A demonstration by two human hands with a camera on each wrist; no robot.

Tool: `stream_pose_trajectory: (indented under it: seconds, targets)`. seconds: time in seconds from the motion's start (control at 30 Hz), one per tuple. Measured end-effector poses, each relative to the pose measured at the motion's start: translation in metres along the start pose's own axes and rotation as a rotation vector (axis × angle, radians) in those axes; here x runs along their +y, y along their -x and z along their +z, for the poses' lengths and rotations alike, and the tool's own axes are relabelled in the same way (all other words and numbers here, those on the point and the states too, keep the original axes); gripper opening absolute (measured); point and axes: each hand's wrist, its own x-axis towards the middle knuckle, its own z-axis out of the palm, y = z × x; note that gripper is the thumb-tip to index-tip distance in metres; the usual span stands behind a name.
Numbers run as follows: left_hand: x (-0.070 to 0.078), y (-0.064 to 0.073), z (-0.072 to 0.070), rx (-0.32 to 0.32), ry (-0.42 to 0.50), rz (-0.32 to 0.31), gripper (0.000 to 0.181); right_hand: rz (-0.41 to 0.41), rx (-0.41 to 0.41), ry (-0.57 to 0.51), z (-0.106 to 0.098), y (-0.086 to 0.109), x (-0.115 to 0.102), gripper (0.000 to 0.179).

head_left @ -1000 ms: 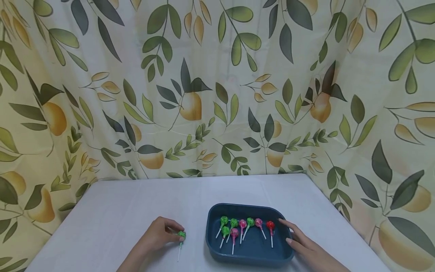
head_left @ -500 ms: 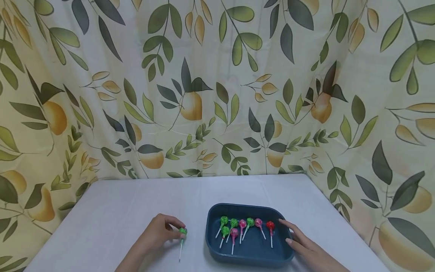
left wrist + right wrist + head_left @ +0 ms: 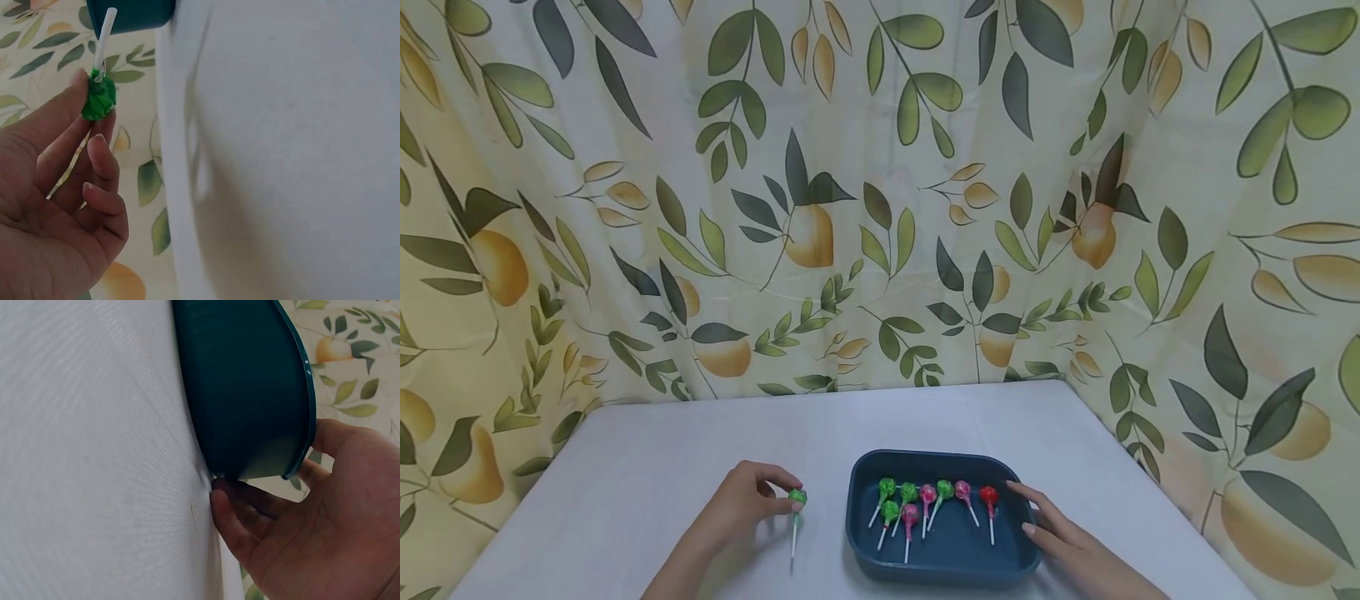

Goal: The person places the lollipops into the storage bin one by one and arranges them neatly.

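Between thumb and fingertips, my left hand point(image 3: 741, 504) pinches the head of a green-wrapped lollipop point(image 3: 797, 497), just left of the tray. In the head view its white stick hangs down toward me; the left wrist view shows the same lollipop point(image 3: 100, 100) close up, with the other fingers loosely curled. My right hand point(image 3: 1067, 537) holds the right end of a dark blue tray point(image 3: 943, 573), thumb at the rim and lower fingers near its base in the right wrist view. Inside lie several lollipops, including green ones point(image 3: 887, 486), pink ones point(image 3: 963, 490) and one red point(image 3: 988, 495).
White cloth covers the table point(image 3: 700, 442). A curtain point(image 3: 880, 208) printed with leaves and fruit hangs behind and along both sides. The tray's lollipops sit mostly in its left and middle, sticks pointing toward me.
My left hand has risen slightly with the green lollipop, which stays in its pinch. The right hand keeps its place at the tray's end. The head view has shifted a little.
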Motion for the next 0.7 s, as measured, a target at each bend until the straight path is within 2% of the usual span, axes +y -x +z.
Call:
stream_pose_trajectory:
  seconds: [0.43, 0.7]
  targets:
    - [0.026, -0.012, -0.004, 0.019, -0.027, 0.039, 0.021, -0.008, -0.002, 0.014, 0.0, -0.001, 0.001, 0.065]
    - [0.038, -0.015, -0.005, 0.023, -0.024, 0.032, 0.021, -0.02, -0.013, 0.024, -0.001, -0.001, 0.002, 0.065]
